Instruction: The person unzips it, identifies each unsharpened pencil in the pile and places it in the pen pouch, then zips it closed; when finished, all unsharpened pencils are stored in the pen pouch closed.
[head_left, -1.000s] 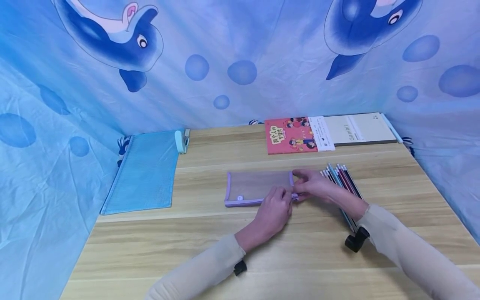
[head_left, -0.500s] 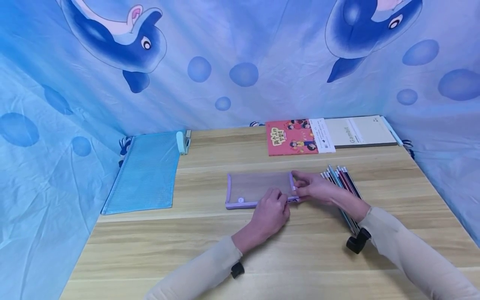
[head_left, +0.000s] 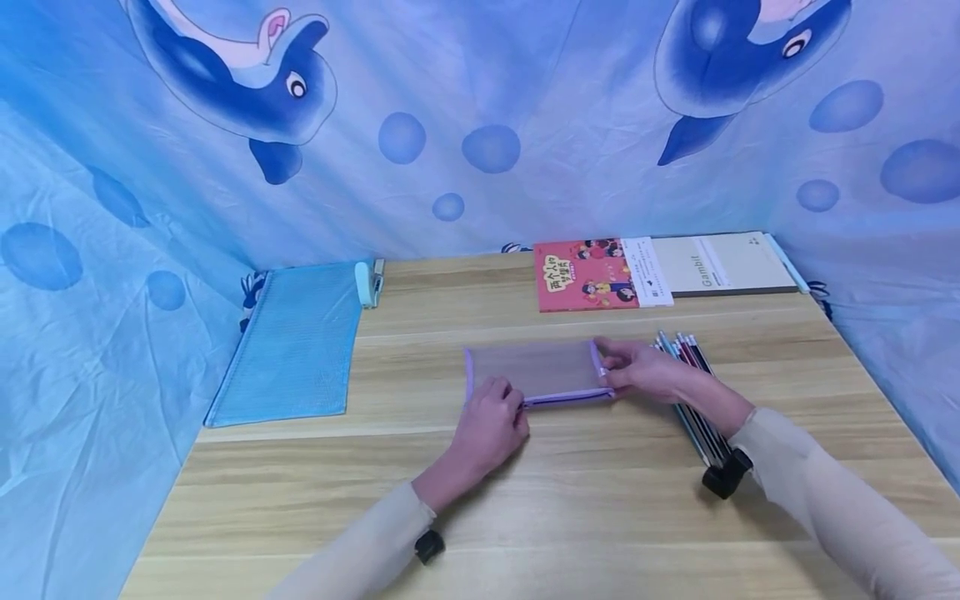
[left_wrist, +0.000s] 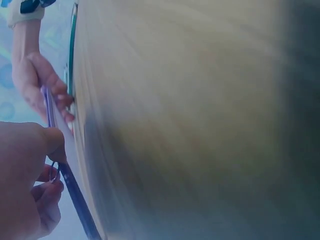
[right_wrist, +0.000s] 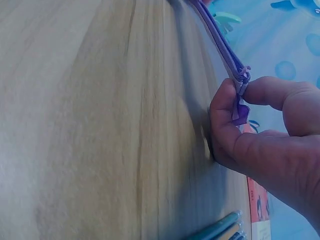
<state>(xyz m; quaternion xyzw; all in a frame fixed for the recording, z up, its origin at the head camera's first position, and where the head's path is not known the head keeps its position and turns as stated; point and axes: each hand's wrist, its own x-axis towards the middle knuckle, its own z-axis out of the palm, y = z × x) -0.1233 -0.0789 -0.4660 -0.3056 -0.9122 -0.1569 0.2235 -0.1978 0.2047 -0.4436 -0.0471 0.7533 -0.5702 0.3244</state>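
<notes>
A see-through zip pouch (head_left: 534,367) with purple trim lies in the middle of the table, its zip edge towards me. My left hand (head_left: 491,423) pinches the zipper pull (left_wrist: 54,172) at the pouch's front left, hiding that corner in the head view. To its right a dark slit shows along the zip edge. Thumb and fingers of my right hand (head_left: 643,371) pinch the pouch's right end, beside the zip's end tab (right_wrist: 241,112). Partly behind the right forearm lies a bundle of several pencils (head_left: 693,425).
On the left of the wooden table (head_left: 420,475) lies a blue mesh folder (head_left: 288,350), with a mint stapler (head_left: 367,285) at its far corner. A red book (head_left: 588,275) and a pale Gambit notebook (head_left: 727,262) lie at the back. A patterned curtain (head_left: 450,83) hangs behind.
My left hand has slid left along the zip edge with the pull, and a slit shows behind it. The right hand still grips the right end; the pouch has shifted slightly right.
</notes>
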